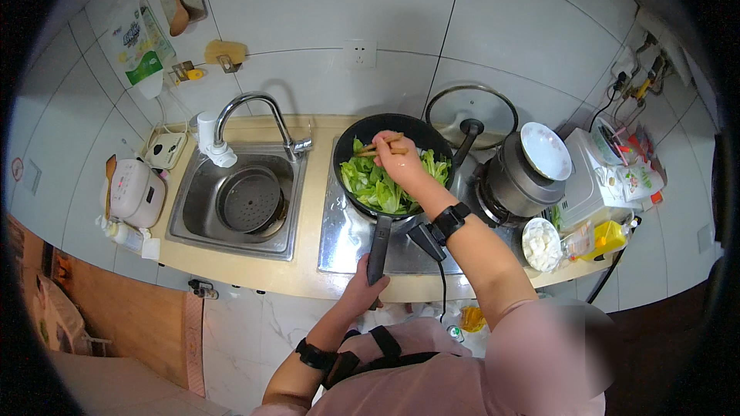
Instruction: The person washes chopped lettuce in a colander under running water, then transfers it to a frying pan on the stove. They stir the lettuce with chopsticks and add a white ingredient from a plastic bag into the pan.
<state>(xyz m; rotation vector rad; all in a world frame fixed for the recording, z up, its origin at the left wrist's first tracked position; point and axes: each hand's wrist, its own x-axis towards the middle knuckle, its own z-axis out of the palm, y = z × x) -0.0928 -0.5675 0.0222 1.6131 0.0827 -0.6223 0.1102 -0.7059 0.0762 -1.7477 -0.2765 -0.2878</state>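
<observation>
A black frying pan (399, 122) sits over the left side of the steel gas stove (352, 254), with green leafy vegetable pieces (381, 188) heaped inside. My left hand (365, 288) grips the pan's long dark handle (378, 248), which points toward me. Above the leaves, my right hand (399, 159) holds wooden chopsticks (367, 152); their lower tips reach toward the greens at the left of the pan. A glass lid (471, 105) with a dark knob leans against the tiled wall just behind the pan's right side.
Right of the pan, a grey pot (509, 190) bears a white bowl (546, 151). A bowl of white chunks (541, 245) stands near an oil bottle (610, 240). To the left, a steel sink (196, 214) holds a perforated dark pan (248, 199). A rice cooker (136, 193) stands beyond it.
</observation>
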